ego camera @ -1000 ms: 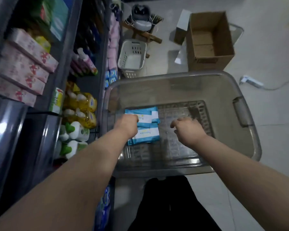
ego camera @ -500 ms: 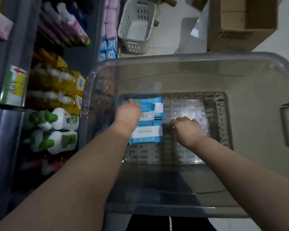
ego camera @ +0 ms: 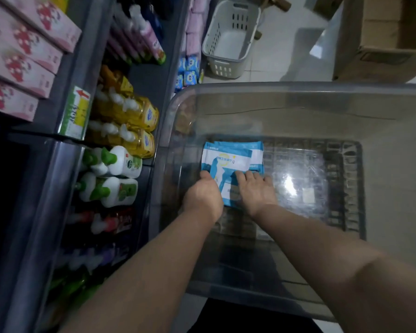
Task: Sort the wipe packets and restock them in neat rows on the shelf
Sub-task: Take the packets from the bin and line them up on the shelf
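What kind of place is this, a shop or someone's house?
Probably a small shop. The shelves hold rows of matching yellow bottles and pink boxes, a printed label hangs on a shelf edge, and a cardboard box sits on the floor, as if for restocking.

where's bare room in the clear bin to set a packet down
Bare bin floor lies between the right hand and the bin's right wall. The left end is crowded: overlapping wipe packets, with the left hand on them too.
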`<state>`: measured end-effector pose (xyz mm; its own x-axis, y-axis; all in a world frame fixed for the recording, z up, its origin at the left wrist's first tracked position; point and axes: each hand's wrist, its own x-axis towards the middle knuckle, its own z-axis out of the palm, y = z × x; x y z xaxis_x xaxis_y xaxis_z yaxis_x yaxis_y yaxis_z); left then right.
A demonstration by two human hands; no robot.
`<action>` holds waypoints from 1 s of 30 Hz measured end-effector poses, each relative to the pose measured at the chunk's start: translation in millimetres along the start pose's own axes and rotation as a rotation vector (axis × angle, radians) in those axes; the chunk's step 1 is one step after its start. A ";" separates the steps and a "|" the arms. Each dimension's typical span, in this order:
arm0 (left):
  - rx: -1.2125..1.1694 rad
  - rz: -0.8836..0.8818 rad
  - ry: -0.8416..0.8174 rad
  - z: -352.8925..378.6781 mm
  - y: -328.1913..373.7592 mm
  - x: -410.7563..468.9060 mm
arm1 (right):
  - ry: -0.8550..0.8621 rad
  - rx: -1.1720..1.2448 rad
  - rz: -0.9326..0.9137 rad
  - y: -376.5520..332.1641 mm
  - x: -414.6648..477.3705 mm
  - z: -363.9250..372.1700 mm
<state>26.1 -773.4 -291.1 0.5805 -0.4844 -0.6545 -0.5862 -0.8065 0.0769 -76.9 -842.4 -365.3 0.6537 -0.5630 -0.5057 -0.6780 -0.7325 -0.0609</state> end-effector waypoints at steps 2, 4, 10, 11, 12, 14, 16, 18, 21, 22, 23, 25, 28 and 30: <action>-0.016 0.033 0.003 -7.1 -1.8 -1.5 | -0.004 0.016 0.010 3.7 -1.2 -0.2; -0.014 0.088 0.025 -17.6 -2.9 -4.4 | -0.019 0.049 0.012 10.8 -6.7 -7.6; -0.046 0.197 0.134 -55.2 0.1 -27.7 | 0.045 0.297 0.154 39.6 -53.7 -59.5; -0.054 0.207 0.140 -62.3 0.9 -33.3 | 0.074 0.305 0.166 45.0 -64.2 -69.4; -0.063 0.217 0.142 -69.3 1.3 -38.4 | 0.110 0.304 0.170 49.9 -74.8 -78.7; -0.111 0.227 0.137 -82.7 1.2 -50.0 | 0.184 0.293 0.175 58.1 -94.4 -95.0; -0.183 0.242 0.137 -96.8 0.5 -64.0 | 0.240 0.268 0.164 61.5 -109.9 -111.8; -0.225 0.240 0.175 -109.6 -3.4 -81.7 | 0.283 0.248 0.115 58.5 -123.1 -130.4; -0.233 0.216 0.293 -123.9 -14.4 -110.1 | 0.354 0.162 0.049 48.6 -139.9 -158.7; -0.243 0.206 0.338 -127.2 -18.9 -120.7 | 0.365 0.128 0.026 44.5 -145.6 -167.8; -0.260 0.191 0.382 -130.5 -23.6 -133.0 | 0.378 0.101 -0.005 40.8 -151.3 -176.1; -0.296 0.154 0.466 -132.3 -33.5 -161.7 | 0.406 0.075 -0.089 33.0 -164.9 -190.6; -0.318 0.060 0.592 -125.5 -49.9 -209.3 | 0.473 0.049 -0.254 19.0 -189.3 -207.4; -0.363 -0.019 0.670 -116.7 -62.7 -239.7 | 0.532 0.031 -0.376 8.1 -208.5 -217.3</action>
<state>-10.3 -646.3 -51.2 0.8757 -0.4777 -0.0702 -0.4172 -0.8218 0.3881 -145.7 -814.1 -73.3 0.9198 -0.3892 0.0494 -0.3751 -0.9094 -0.1795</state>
